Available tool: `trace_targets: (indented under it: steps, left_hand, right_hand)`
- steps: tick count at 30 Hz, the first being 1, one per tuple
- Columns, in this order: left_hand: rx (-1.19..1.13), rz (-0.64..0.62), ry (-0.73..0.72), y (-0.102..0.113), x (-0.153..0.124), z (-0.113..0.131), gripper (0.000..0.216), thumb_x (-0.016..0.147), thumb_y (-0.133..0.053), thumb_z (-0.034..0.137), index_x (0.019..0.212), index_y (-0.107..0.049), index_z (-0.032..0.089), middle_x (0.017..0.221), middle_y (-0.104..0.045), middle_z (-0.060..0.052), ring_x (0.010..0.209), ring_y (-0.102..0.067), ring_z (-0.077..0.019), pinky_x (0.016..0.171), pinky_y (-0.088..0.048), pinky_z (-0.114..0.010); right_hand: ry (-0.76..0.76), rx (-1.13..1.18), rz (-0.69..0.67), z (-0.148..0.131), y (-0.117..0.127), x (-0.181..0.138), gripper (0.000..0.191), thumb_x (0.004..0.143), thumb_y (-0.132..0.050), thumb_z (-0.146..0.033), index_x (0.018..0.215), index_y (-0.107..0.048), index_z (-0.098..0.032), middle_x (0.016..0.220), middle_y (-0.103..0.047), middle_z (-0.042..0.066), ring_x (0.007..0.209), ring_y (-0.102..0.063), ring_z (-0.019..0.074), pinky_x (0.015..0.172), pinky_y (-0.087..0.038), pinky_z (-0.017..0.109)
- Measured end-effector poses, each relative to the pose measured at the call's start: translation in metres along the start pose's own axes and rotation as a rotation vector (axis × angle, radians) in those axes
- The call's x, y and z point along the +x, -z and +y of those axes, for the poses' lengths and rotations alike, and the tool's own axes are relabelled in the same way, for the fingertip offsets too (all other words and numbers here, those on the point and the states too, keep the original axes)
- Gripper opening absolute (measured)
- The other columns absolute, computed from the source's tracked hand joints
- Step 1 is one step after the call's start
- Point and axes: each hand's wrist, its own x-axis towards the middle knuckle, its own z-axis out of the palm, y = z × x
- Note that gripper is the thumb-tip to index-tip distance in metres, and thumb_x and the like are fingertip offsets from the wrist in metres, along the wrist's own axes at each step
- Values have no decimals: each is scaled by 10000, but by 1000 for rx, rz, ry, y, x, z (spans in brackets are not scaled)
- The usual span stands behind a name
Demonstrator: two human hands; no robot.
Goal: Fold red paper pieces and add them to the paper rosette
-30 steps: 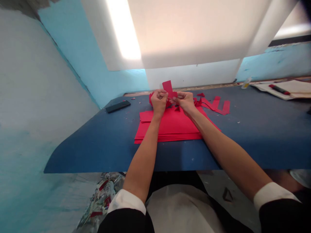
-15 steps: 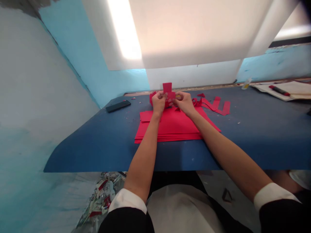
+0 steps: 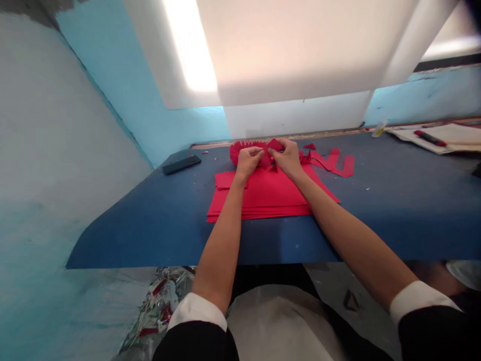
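Between my hands is a small folded piece of red paper [image 3: 274, 145], tilted above the table. My right hand [image 3: 287, 156] pinches it at its right side. My left hand [image 3: 249, 160] has its fingers closed on the left part of the same piece, though the fingertips partly hide what they grip. Behind my left hand sits a spiky red folded-paper ring [image 3: 236, 148]. Below both hands lies a stack of red paper sheets [image 3: 276, 193], with a smaller red folded piece [image 3: 225, 180] on its left part.
Cut red paper strips [image 3: 343, 165] and scraps lie to the right. A dark flat phone-like object [image 3: 182, 165] rests on the left of the blue table [image 3: 150, 225]. Far right are a small glue bottle [image 3: 380, 128], papers [image 3: 456, 134] and a red-and-black marker [image 3: 429, 138].
The red paper, which stood upright in a bent shape above my hands, is now folded smaller and tilted. My fingers have shifted around it, and the spiky ring shows more.
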Motion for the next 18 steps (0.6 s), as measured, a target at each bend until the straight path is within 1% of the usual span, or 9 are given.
trace_targets:
  steps: [1, 3, 6, 8, 11, 13, 15, 18]
  left_hand:
    - [-16, 23, 23, 0, -1, 1, 107, 852, -822, 113, 773, -753, 132, 670, -722, 9, 582, -620, -79, 628, -514, -200]
    - [-41, 23, 78, 1, -3, 4, 108, 872, -822, 149, 792, -754, 128, 675, -726, 5, 581, -632, -82, 642, -538, -213]
    - [-93, -19, 145, 0, -9, 10, 160, 893, -839, 224, 797, -755, 127, 646, -706, 9, 561, -629, -79, 668, -558, -228]
    - [-122, -59, 185, -1, -14, 13, 222, 918, -829, 267, 765, -743, 130, 617, -685, 11, 555, -629, -78, 674, -553, -227]
    - [-113, -117, 223, -2, -17, 17, 288, 931, -822, 286, 709, -721, 133, 604, -672, 6, 546, -617, -79, 653, -530, -227]
    - [-106, -82, 209, -2, -18, 18, 286, 933, -817, 261, 698, -714, 136, 605, -663, 13, 530, -588, -70, 618, -503, -218]
    - [-117, -15, 193, -3, -17, 20, 298, 958, -781, 228, 685, -698, 140, 587, -633, 25, 509, -548, -60, 583, -472, -206]
    - [-131, 39, 198, -4, -17, 23, 385, 1016, -678, 170, 634, -640, 144, 542, -568, 41, 472, -491, -51, 547, -433, -200]
  right_hand:
    - [-4, -3, 1, 0, -1, 0, 70, 740, -696, -158, 786, -688, -211, 780, -735, 29, 757, -649, 206, 781, -534, 357]
    - [-8, 5, 5, -1, -1, 0, 84, 727, -673, -134, 763, -667, -209, 756, -718, 15, 721, -627, 189, 752, -511, 344]
    - [-16, 29, 17, -2, -1, 1, 109, 718, -661, -108, 751, -646, -210, 727, -683, -9, 688, -595, 166, 738, -484, 332]
    - [-35, 62, 22, -1, -1, 3, 122, 714, -662, -96, 740, -630, -211, 701, -648, -24, 659, -565, 151, 710, -462, 321]
    - [-75, 157, 11, 1, -1, 4, 141, 714, -669, -96, 721, -600, -219, 674, -611, -36, 627, -529, 134, 656, -431, 303]
    - [-96, 229, -10, 4, -1, 5, 148, 719, -679, -108, 722, -590, -227, 670, -609, -38, 622, -531, 132, 644, -442, 297]
    - [-103, 271, -41, 6, -1, 5, 144, 721, -687, -117, 740, -603, -232, 673, -623, -36, 630, -554, 138, 658, -477, 302]
    - [-40, 249, -79, 8, 0, 4, 154, 706, -684, -99, 771, -640, -232, 720, -677, -21, 692, -624, 155, 736, -533, 324]
